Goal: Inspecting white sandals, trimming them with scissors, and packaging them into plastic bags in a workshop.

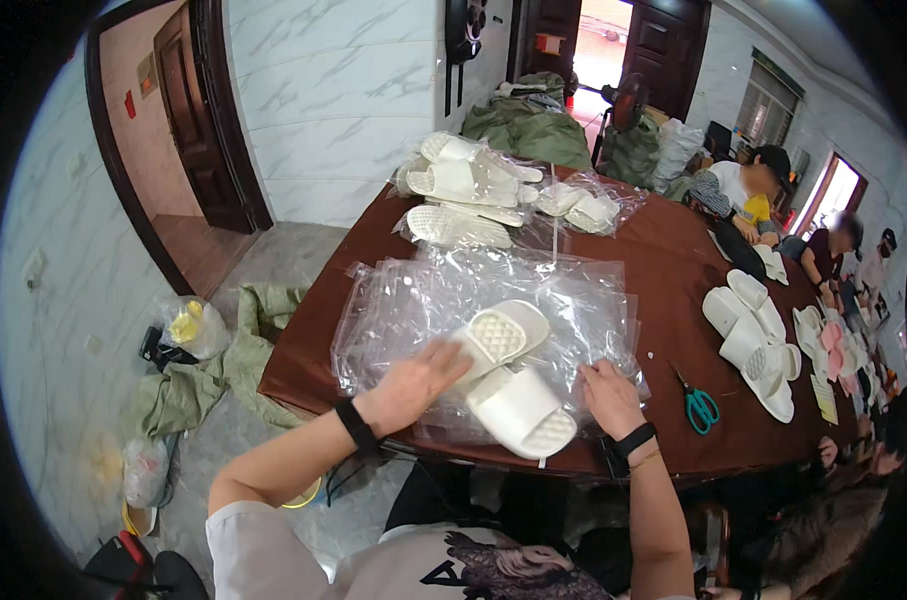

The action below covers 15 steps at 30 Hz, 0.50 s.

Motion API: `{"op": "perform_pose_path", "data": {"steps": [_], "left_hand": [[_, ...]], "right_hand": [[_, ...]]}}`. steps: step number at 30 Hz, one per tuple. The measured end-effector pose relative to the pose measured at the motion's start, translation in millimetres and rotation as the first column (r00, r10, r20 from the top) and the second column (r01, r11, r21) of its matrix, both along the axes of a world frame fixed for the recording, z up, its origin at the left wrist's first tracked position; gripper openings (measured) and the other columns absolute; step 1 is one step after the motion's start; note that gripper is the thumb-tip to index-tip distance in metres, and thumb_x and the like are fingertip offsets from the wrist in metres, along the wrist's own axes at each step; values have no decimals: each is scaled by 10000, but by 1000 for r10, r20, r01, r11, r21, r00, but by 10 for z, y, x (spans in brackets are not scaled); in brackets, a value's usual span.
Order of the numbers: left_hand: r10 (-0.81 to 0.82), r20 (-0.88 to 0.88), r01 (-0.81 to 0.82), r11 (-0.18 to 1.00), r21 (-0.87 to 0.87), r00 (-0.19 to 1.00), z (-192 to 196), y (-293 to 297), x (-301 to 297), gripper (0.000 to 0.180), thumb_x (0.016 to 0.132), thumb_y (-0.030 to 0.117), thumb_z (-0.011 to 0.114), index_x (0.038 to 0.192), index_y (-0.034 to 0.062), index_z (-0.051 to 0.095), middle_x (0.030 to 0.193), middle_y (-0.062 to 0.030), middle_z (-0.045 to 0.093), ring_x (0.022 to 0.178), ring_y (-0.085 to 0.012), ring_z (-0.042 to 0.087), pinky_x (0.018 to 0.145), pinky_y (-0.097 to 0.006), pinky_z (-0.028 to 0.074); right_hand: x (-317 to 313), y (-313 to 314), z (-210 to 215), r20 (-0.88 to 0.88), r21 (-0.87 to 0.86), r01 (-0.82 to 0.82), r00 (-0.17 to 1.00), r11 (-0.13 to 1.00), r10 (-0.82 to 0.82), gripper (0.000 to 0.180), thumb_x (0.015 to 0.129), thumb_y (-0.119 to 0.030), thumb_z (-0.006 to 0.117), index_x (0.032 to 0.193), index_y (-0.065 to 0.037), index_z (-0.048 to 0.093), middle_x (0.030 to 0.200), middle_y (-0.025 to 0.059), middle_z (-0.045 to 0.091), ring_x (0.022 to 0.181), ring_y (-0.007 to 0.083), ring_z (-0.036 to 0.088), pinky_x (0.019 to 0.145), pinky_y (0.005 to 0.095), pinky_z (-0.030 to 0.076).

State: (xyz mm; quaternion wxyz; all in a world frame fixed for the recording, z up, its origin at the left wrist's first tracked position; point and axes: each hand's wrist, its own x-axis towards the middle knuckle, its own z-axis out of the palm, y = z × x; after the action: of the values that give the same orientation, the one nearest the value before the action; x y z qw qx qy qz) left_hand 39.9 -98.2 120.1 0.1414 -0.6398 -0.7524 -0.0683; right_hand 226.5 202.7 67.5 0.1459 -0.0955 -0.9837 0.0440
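Observation:
Two white slippers lie crosswise over a stack of clear plastic bags (394, 300) near the front edge of the table. The fingers of my left hand (422, 382) close over the left end of the upper slipper (509, 332), hiding that end. Below it, the other slipper (524, 412) points its quilted end toward the table edge. My right hand (614, 400) pinches the right side of the clear plastic, its fingertips bent down onto it. Both wrists wear black bands.
Bagged white slippers (464, 185) are piled at the back of the brown-covered table (664, 270). Teal-handled scissors (701, 405) lie right of my hand, with unbagged white slippers (754, 345) beyond. Several people sit along the right. Green sacks (534, 125) stand behind the table.

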Motion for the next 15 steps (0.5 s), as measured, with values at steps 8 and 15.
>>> {"op": "perform_pose_path", "data": {"steps": [8,15], "left_hand": [[-1,493,-176,933,314,870,-309,-1,-125,472,911,128,584,1370,71,486,1416,-203,442,1264,-390,453,1059,-448,393],[118,442,-286,897,336,889,-626,4,-93,398,914,213,622,1278,58,581,1351,-165,525,1256,-352,469,1050,-436,393]], "right_hand": [[158,-69,619,74,-3,75,994,997,-75,266,842,-92,595,1105,-59,626,964,142,589,961,311,606,783,429,515],[-359,-627,1156,-63,0,-479,876,878,478,335,815,-104,629,1149,-131,617,1267,147,552,1141,300,557,885,408,501]]}}
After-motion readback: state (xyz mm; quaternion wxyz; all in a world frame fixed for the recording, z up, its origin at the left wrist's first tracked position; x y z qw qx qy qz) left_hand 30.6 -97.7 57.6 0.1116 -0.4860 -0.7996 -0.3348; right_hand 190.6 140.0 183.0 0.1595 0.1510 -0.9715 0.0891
